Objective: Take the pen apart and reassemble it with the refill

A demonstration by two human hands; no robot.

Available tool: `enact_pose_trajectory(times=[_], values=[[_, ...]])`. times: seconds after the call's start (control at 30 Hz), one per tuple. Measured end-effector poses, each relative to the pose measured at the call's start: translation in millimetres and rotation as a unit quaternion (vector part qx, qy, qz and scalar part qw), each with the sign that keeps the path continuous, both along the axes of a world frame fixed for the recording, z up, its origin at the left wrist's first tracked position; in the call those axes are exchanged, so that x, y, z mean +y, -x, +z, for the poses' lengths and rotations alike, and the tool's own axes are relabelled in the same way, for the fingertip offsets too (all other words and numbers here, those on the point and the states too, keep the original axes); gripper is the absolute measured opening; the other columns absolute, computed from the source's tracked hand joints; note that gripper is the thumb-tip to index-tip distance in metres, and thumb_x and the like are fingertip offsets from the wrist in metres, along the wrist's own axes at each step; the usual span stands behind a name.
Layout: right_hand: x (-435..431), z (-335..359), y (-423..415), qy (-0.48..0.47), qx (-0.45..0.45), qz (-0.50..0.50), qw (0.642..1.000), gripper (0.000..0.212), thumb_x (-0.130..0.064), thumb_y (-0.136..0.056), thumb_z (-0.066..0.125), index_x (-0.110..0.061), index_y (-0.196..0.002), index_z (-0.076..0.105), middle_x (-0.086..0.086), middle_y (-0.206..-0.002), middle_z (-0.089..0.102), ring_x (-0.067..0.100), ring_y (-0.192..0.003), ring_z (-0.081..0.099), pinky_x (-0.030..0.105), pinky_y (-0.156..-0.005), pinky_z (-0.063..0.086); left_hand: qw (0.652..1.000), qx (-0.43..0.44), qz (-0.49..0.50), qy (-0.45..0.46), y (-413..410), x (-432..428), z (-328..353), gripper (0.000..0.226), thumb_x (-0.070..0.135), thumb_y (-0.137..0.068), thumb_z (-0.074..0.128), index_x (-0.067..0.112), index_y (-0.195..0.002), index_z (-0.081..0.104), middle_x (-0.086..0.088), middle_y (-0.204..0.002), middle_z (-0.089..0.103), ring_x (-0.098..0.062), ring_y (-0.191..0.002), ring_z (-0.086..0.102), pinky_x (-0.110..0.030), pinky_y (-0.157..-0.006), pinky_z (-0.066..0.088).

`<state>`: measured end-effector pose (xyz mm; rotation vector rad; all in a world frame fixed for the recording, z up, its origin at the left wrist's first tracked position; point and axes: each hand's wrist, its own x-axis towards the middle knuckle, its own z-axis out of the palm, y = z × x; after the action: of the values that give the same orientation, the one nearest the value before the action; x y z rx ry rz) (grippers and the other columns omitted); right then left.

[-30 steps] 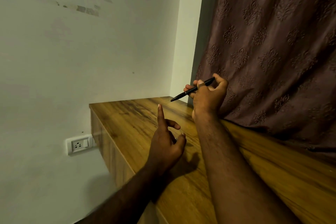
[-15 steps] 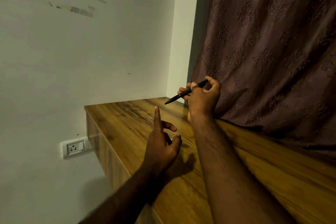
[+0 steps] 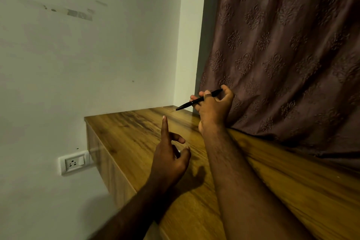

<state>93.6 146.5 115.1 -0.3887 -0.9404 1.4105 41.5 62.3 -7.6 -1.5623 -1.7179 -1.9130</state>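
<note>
A: Your right hand (image 3: 213,112) grips the black pen (image 3: 196,101). The fingers curl round the barrel and the thumb is up by its rear end. From here the pen looks to be in one piece.

B: Agreed. You hold it in the air above the far corner of the wooden desk (image 3: 136,132), and it does not touch the top. Its tip points down towards 8 o'clock and its rear end rises towards 2 o'clock.

A: Your left hand (image 3: 169,160) sits at 7 o'clock from the right one, apart from the pen and raised over the desk. Its index finger (image 3: 165,128) stands straight up at 12 o'clock. The thumb sticks out towards 3 o'clock and the other fingers curl in.

B: There is a small pale glint between that thumb and the curled fingers. I can't tell whether you are pinching something there or holding nothing.

A: Nor can I. Moving outward, the brown patterned curtain (image 3: 282,54) hangs at 3 o'clock from your right hand, just behind it. Its lower folds rest on the desk's far edge.

B: At 9 o'clock from your left hand, a white wall socket (image 3: 75,161) with a switch sits on the pale wall (image 3: 78,64), just beside the desk's left end.
</note>
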Motion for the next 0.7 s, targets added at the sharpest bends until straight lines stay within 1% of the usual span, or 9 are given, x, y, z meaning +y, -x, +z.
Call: enact_pose_trajectory(times=[0.13, 0.27, 0.4, 0.53, 0.6, 0.7], values=[[-5.1, 1.7, -0.5, -0.013, 0.002, 0.009, 1.000, 0.047, 0.002, -0.095, 0.048, -0.020, -0.135, 0.033, 0.012, -0.090, 0.062, 0.021, -0.065, 0.070, 0.030, -0.062, 0.061, 1.000, 0.003, -0.001, 0.010, -1.0, -0.5, 0.6, 0.098, 0.031, -0.079, 0.059, 0.039, -0.146, -0.011, 0.014, -0.095, 0.057, -0.016, -0.058, 0.060, -0.025, -0.053, 0.054], [-7.0, 1.2, -2.6, -0.013, 0.008, -0.006, 1.000, 0.047, 0.007, -0.094, 0.047, -0.015, -0.132, 0.034, 0.012, -0.084, 0.060, 0.020, -0.056, 0.066, 0.029, -0.055, 0.060, 1.000, -0.004, 0.002, 0.008, -0.8, 0.5, -0.4, 0.098, 0.030, -0.080, 0.061, 0.040, -0.146, -0.012, 0.014, -0.095, 0.057, -0.014, -0.058, 0.059, -0.019, -0.051, 0.051], [-5.5, 0.5, -1.8, -0.027, -0.013, -0.021, 0.999, 0.046, 0.007, -0.093, 0.049, -0.014, -0.132, 0.035, 0.013, -0.085, 0.061, 0.021, -0.056, 0.067, 0.036, -0.060, 0.062, 1.000, -0.012, 0.001, 0.006, -0.6, -0.2, 0.3, 0.097, 0.031, -0.078, 0.059, 0.040, -0.145, -0.012, 0.014, -0.094, 0.057, -0.011, -0.057, 0.058, -0.017, -0.052, 0.050], [-6.2, 1.0, -0.4, -0.040, -0.010, -0.017, 0.999, 0.051, 0.004, -0.094, 0.048, -0.019, -0.137, 0.031, 0.011, -0.088, 0.063, 0.019, -0.060, 0.068, 0.034, -0.064, 0.062, 1.000, -0.014, 0.003, 0.002, -0.8, -1.3, 0.6, 0.098, 0.031, -0.077, 0.059, 0.038, -0.145, -0.011, 0.013, -0.093, 0.057, -0.011, -0.056, 0.057, -0.018, -0.052, 0.049], [-5.3, 0.7, 0.0, -0.043, -0.008, -0.021, 0.999, 0.054, 0.003, -0.095, 0.048, -0.021, -0.139, 0.030, 0.011, -0.088, 0.063, 0.019, -0.062, 0.069, 0.035, -0.067, 0.062, 1.000, -0.016, 0.000, 0.002, -0.3, -1.0, 0.1, 0.099, 0.031, -0.077, 0.060, 0.036, -0.146, -0.010, 0.013, -0.093, 0.057, -0.010, -0.055, 0.056, -0.018, -0.051, 0.048], [-3.5, -0.6, -0.1, -0.039, -0.007, -0.027, 0.999, 0.049, 0.003, -0.095, 0.047, -0.020, -0.135, 0.032, 0.015, -0.092, 0.063, 0.020, -0.062, 0.069, 0.031, -0.064, 0.060, 1.000, -0.014, 0.003, 0.000, 0.2, -1.0, 0.2, 0.098, 0.030, -0.078, 0.060, 0.038, -0.146, -0.011, 0.014, -0.094, 0.058, -0.011, -0.056, 0.057, -0.021, -0.052, 0.050]])
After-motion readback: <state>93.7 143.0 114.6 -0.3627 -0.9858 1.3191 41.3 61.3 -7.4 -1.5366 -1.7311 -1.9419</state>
